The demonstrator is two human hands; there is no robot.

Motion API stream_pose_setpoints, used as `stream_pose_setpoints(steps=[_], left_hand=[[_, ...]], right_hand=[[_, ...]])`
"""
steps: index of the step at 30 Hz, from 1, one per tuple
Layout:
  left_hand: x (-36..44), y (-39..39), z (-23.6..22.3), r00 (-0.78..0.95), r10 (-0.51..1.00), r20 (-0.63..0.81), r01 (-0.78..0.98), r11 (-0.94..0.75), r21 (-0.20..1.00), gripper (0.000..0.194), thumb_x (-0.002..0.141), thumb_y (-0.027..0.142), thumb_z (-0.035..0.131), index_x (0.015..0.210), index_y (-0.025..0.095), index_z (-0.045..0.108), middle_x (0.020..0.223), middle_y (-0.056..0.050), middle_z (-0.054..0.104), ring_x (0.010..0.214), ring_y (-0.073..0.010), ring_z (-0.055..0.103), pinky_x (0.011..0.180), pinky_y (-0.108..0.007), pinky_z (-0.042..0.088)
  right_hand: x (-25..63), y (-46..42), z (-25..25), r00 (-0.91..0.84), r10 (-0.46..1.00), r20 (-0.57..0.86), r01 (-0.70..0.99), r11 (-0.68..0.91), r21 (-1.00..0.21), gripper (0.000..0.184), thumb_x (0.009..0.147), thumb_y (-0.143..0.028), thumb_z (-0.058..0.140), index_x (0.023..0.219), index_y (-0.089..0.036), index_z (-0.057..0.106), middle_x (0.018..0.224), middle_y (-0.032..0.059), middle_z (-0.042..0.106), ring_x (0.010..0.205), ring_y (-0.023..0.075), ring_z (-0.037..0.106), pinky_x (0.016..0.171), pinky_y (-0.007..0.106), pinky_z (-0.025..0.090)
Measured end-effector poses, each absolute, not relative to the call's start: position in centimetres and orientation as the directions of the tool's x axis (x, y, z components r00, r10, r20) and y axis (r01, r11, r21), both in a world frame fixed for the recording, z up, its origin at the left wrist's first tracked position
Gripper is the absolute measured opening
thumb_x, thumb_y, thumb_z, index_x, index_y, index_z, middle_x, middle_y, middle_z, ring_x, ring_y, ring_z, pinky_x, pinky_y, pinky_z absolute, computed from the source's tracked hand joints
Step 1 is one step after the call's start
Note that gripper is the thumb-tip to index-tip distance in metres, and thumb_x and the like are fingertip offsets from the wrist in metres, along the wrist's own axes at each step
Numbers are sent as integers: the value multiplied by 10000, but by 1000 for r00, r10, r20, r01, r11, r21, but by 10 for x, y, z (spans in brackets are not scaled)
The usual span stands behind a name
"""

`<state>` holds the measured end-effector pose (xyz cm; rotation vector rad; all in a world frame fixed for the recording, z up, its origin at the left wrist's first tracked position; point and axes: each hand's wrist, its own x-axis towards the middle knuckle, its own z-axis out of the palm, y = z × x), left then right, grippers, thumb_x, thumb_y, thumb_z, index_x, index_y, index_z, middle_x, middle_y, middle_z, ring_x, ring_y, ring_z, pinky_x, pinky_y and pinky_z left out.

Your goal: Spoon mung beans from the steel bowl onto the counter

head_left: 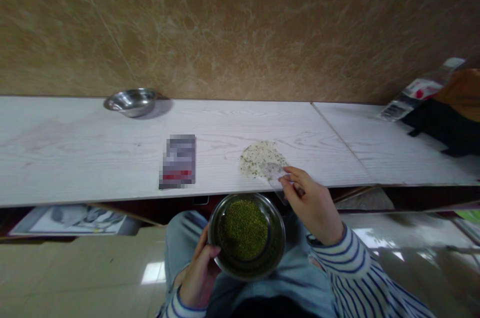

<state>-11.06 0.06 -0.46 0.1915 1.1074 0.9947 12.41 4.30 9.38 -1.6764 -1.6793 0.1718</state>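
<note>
My left hand [202, 268] grips the left rim of a metal bowl [276, 253] held over my lap, below the front edge of the table. Small green beans [245, 228], like mung beans, cover the bowl's bottom. On the table beyond it lies a flat patch of pale grains mixed with green bits [258, 155]. At the right side of that patch, my right hand [311, 203] pinches a clear, thin plastic piece [274, 170] between thumb and fingers. Its exact kind cannot be made out.
A second metal bowl [133, 103] stands by the wall at the back left of the white table [217, 118]. A blurred-out phone-like rectangle [178, 160] lies left of the grains. A plastic bottle [420, 90] and a dark bag [446, 120] are at far right.
</note>
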Motion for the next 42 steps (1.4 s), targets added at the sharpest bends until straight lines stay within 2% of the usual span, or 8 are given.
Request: stream_pose_setpoints(steps=[4, 8, 11, 14, 22, 28, 32, 42], left_hand=[[-112, 0, -9, 82, 743, -664, -584, 576, 573, 697, 636, 184, 608, 1317, 277, 491, 1250, -40, 620, 1157, -296, 527, 748, -341, 503], [-115, -1, -14, 61, 748, -661, -605, 554, 572, 676, 623, 184, 614, 1284, 300, 537, 1321, -22, 579, 1267, -305, 439, 886, -386, 470], [-118, -1, -17, 49, 744, -667, -605, 553, 573, 652, 629, 187, 612, 1267, 310, 556, 1352, -10, 556, 1299, -305, 406, 926, -396, 454], [-119, 1, -18, 61, 743, -667, -607, 558, 566, 668, 626, 187, 620, 1278, 310, 541, 1357, -12, 553, 1297, -297, 410, 911, -389, 465], [-113, 1, -20, 64, 731, -679, -594, 575, 563, 718, 612, 209, 628, 1314, 302, 511, 1340, -31, 565, 1245, -320, 459, 846, -400, 492], [-112, 1, -18, 51, 735, -677, -586, 571, 575, 681, 619, 203, 625, 1288, 290, 533, 1287, -37, 599, 1220, -318, 477, 858, -398, 477], [-111, 1, -17, 59, 748, -661, -589, 561, 582, 665, 621, 198, 622, 1277, 275, 537, 1266, -45, 614, 1238, -315, 459, 855, -388, 477], [-107, 1, -18, 40, 733, -680, -582, 570, 580, 730, 610, 211, 626, 1326, 274, 495, 1293, -53, 596, 1220, -318, 471, 728, -354, 503]], right_hand=[[96, 62, 98, 18, 901, 433, 835, 224, -502, 271, 876, -217, 495, 1134, -173, 565, 917, 62, 713, 737, 162, 674, 698, 273, 523], [68, 77, 99, -70, 912, 404, 854, 264, -449, 276, 903, -215, 448, 1154, -173, 557, 973, 74, 705, 786, 172, 668, 747, 300, 518], [58, 84, 97, -116, 921, 372, 884, 266, -384, 284, 915, -214, 426, 1168, -175, 550, 998, 85, 700, 824, 183, 669, 751, 302, 512], [59, 87, 94, -109, 929, 353, 907, 238, -347, 287, 920, -219, 419, 1174, -184, 548, 1013, 86, 697, 835, 184, 671, 738, 291, 508], [82, 87, 97, -54, 945, 323, 924, 170, -341, 301, 914, -219, 418, 1179, -181, 557, 995, 92, 704, 849, 190, 671, 755, 299, 512], [98, 89, 98, -52, 944, 325, 927, 166, -335, 306, 914, -222, 415, 1180, -176, 559, 967, 84, 711, 828, 193, 675, 747, 318, 519], [105, 92, 98, -41, 945, 325, 932, 154, -328, 296, 912, -226, 428, 1167, -182, 570, 1034, 90, 701, 859, 204, 677, 765, 329, 521], [117, 101, 97, -41, 943, 331, 937, 151, -314, 299, 921, -243, 415, 1173, -191, 569, 1022, 83, 706, 859, 205, 680, 764, 330, 520]])
